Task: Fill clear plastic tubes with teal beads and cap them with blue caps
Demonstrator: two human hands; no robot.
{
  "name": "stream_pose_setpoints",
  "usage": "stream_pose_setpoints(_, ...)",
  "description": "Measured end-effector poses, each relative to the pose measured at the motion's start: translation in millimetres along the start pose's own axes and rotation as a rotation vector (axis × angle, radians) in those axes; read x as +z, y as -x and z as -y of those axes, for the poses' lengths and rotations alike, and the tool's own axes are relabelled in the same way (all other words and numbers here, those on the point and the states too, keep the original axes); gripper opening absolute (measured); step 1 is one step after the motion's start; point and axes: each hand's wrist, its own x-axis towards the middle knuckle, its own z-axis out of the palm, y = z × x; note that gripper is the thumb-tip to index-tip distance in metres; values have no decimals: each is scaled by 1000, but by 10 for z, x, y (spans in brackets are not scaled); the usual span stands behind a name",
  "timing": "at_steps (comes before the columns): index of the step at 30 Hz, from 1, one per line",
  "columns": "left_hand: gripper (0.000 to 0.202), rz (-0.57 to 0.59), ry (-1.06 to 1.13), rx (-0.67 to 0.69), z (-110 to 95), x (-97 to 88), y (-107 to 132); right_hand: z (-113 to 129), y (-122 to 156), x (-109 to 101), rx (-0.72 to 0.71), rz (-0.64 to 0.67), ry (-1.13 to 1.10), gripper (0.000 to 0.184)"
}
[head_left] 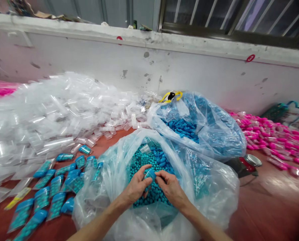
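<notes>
A small clear plastic container with a blue cap [150, 173] is held in the fingers of my left hand [138, 184]. My right hand [169, 188] pinches at the cap from the right side. Both hands are over an open clear plastic bag [114, 164] full of teal beads [151, 197]. Loose blue caps [161, 158] lie among the beads toward the bag's far side, and an empty clear container [145, 149] rests on the beads. What is inside the held container is mostly hidden by my fingers.
Filled containers with blue caps [56, 205] lie at left, before a big heap of empty clear containers [64, 110]. Behind is a second bag [219, 130] of blue pieces. Pink-capped containers [272, 134] are piled right, near a round metal lid [252, 160]. A wall [101, 60] stands behind.
</notes>
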Motion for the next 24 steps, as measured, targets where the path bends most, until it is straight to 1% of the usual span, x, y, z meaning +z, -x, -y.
stream_pose_setpoints(2, 55, -23, -6, 5, -7, 7, 10, -9, 8, 3, -16, -1, -5, 22)
stream_pose_setpoints(6, 45, 50, 45, -23, -80, 24, 61, -16, 37, -30, -29, 71, -65, 21)
stream_pose_setpoints(10, 32, 3, -90, 59, -107, 27, 105, -5, 85, -66, -204, 34, 61, 23)
stream_pose_setpoints(11, 32, 4, -107, 71, -92, 29, 105, -9, 92, -65, -212, 24, 65, 23)
stream_pose_setpoints(14, 40, 52, -37, 49, -26, 43, 86, -24, 89, -44, -106, 16, -16, 22)
stream_pose_setpoints(16, 47, 31, -18, 27, 4, 54, 78, -8, 81, -23, -60, -6, -21, 23)
stream_pose_setpoints(18, 49, -36, -74, 34, 3, 57, 93, 41, 86, -9, -104, -37, 37, 24)
stream_pose_setpoints(20, 48, -68, -116, 33, -18, 40, 123, 100, 103, -9, -158, -26, 78, 24)
stream_pose_setpoints(22, 50, -20, -95, -17, -33, 3, 137, 130, 116, -25, -156, 29, 64, 26)
stream_pose_setpoints(24, 53, 40, -62, -70, -22, -28, 119, 113, 122, -55, -106, 92, 2, 25)
